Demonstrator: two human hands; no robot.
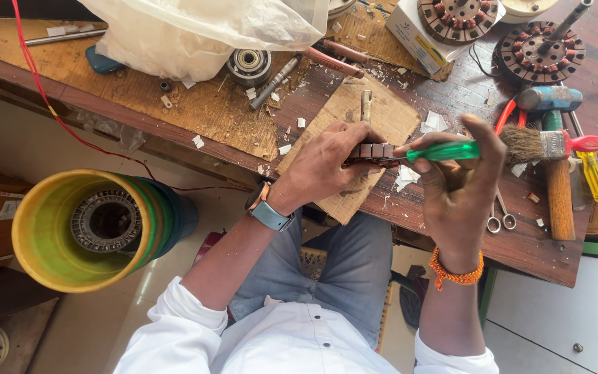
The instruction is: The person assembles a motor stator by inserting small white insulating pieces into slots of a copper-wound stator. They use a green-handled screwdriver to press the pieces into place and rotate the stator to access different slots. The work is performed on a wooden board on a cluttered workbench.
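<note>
My left hand (327, 163) grips a small brown slotted metal part (374, 151) over a piece of cardboard (354, 118) on the wooden workbench (174, 104). My right hand (461, 183) holds a green-handled screwdriver (444, 151), its tip pressed against the right end of the part. A watch sits on my left wrist and an orange bead bracelet on my right wrist.
A paintbrush (548, 144) with a red handle, a hammer (555, 159), a yellow screwdriver (596, 176) and scissors (501, 218) lie right of my hands. Two wound motor stators (538, 52) stand at the back right, a bearing (248, 66) and plastic bag (202, 28) behind. A yellow bucket (84, 228) stands on the floor at left.
</note>
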